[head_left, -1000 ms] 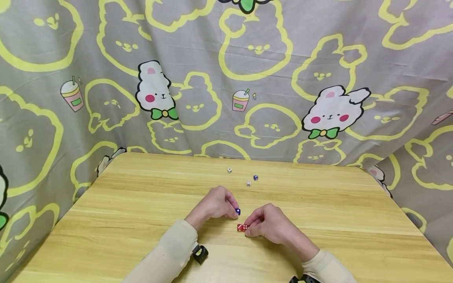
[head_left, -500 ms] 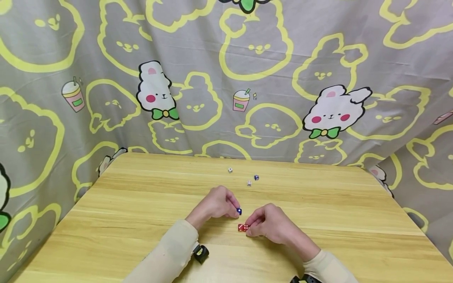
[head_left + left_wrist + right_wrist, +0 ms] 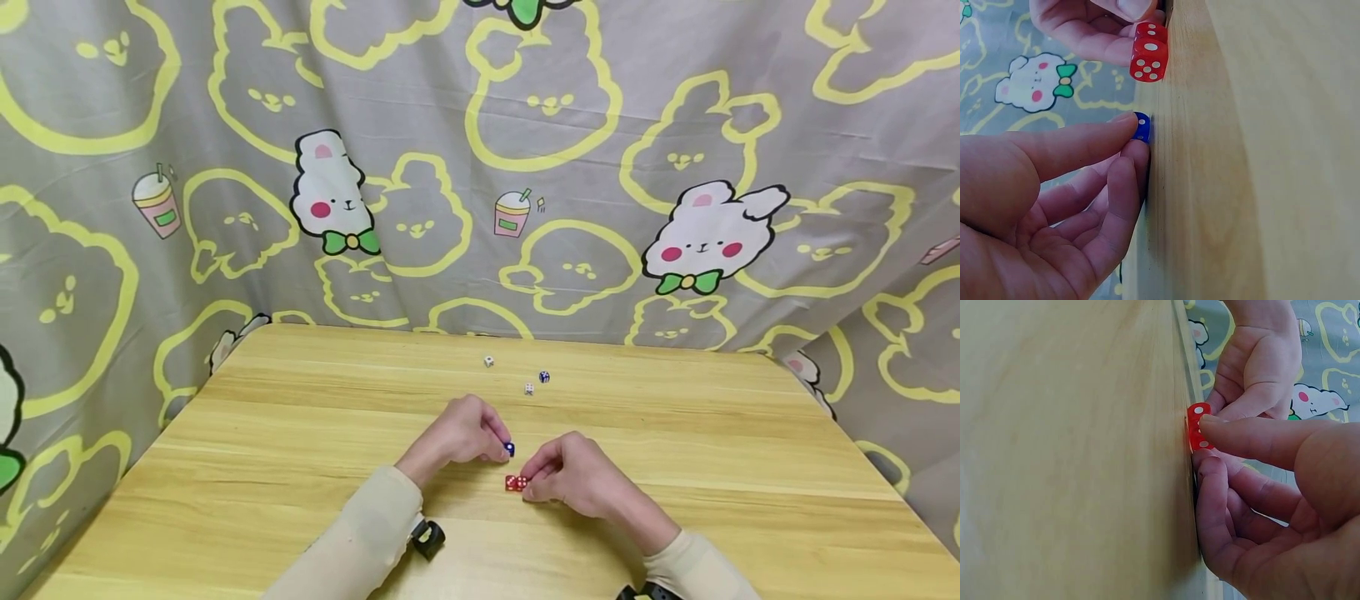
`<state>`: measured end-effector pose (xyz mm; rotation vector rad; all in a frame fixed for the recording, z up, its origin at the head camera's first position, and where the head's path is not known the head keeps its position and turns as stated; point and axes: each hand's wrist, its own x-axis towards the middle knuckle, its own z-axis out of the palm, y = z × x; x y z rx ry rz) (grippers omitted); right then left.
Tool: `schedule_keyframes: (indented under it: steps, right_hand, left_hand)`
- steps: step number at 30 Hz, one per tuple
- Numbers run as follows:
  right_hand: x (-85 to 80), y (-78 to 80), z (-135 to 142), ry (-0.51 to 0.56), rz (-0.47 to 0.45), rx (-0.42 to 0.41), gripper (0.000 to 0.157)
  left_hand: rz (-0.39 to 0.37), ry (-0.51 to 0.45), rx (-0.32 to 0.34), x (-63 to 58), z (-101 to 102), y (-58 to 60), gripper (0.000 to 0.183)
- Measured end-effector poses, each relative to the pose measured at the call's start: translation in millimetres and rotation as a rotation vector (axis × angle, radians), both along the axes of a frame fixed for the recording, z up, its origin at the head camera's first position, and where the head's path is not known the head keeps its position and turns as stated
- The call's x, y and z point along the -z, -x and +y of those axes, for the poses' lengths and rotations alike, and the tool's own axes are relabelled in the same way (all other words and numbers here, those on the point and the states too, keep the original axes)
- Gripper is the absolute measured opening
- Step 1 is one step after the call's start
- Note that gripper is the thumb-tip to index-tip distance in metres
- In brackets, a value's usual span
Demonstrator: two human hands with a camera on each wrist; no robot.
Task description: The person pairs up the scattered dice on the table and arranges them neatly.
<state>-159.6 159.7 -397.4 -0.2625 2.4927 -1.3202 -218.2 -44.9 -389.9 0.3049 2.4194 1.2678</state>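
My left hand (image 3: 467, 432) pinches a blue die (image 3: 509, 448) between thumb and fingertips, low over the wooden table. In the left wrist view that blue die (image 3: 1142, 127) shows white pips beside the thumb tip. Just nearer to me, two red dice (image 3: 516, 483) sit side by side in a row. The thumb and fingers of my right hand (image 3: 573, 475) pinch the right-hand one. Seen from the left wrist, the red dice (image 3: 1149, 65) line up one behind the other at the tabletop. From the right wrist, my thumb partly covers the red dice (image 3: 1200, 415).
Farther back on the wooden table (image 3: 300, 425) lie a white die (image 3: 489, 362), another white die (image 3: 529, 389) and a second blue die (image 3: 544, 377). A patterned grey curtain (image 3: 420, 100) hangs behind the table's far edge and along both sides.
My left hand has slid slightly to the right with the blue die. The right hand stays at the red dice, and the whole head view has shifted a few pixels.
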Motion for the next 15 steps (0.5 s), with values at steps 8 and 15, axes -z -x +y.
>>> schedule_keyframes:
  steps: [8, 15]
  right_hand:
    - [-0.4, 0.9, 1.7, 0.047, -0.026, -0.022, 0.017]
    - [-4.4, 2.5, 5.6, 0.062, -0.028, -0.013, 0.021]
  left_hand:
    - [0.014, -0.008, -0.008, 2.4, -1.1, -2.4, 0.017]
    - [0.023, -0.010, -0.009, 2.8, 0.4, -3.1, 0.018]
